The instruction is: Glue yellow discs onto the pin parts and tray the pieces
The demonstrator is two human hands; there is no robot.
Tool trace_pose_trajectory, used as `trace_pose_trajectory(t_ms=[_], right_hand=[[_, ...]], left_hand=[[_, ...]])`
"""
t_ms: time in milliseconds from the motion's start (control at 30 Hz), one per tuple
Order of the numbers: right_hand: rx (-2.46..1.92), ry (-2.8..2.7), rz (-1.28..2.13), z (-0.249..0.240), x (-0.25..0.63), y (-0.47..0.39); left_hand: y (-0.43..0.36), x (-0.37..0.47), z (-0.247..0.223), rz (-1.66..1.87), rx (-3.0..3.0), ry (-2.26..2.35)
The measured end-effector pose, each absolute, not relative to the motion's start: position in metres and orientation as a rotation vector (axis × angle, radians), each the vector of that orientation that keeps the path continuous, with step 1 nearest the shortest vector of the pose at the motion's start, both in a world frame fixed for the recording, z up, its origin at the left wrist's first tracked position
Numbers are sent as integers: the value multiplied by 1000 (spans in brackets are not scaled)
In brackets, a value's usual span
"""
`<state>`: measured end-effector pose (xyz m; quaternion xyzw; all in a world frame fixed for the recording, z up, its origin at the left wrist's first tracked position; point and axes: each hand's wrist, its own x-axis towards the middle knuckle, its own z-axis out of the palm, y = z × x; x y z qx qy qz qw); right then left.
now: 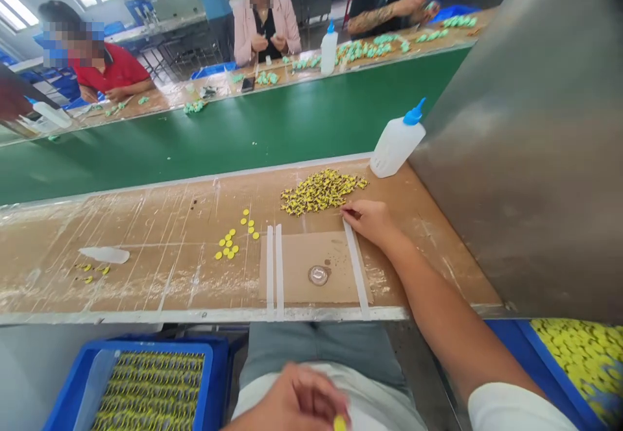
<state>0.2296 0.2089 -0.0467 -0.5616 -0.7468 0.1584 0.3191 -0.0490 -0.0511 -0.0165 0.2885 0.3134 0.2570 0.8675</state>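
My left hand (296,398) is low in front of my body, slightly blurred, its fingers closed on a small yellow disc (339,423). My right hand (372,220) reaches over the bench to the near right edge of a pile of small yellow-and-dark pieces (318,192). Its thumb and finger are pinched together; whatever is between them is too small to make out. Below that hand lies a taped cardboard sheet (296,275) bearing a small round clear dish (318,275). Several loose yellow discs (228,246) are scattered left of the sheet.
A white squeeze bottle (396,145) with a blue cap stands beside a metal panel (530,139) at right. Blue crates (209,379) of yellow pieces sit below the bench. Across the green belt (233,126), several people work at another bench.
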Motion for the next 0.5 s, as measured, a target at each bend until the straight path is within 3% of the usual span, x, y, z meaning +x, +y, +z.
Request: trace_pose_trajectory(t_ms=[167,500], right_hand=[[-1442,-2050,371,-53,229,208],[-1363,-2141,420,-51,231,207]], left_hand=[[-29,-51,-13,971,274,827],[-15,-58,-4,1096,168,963]])
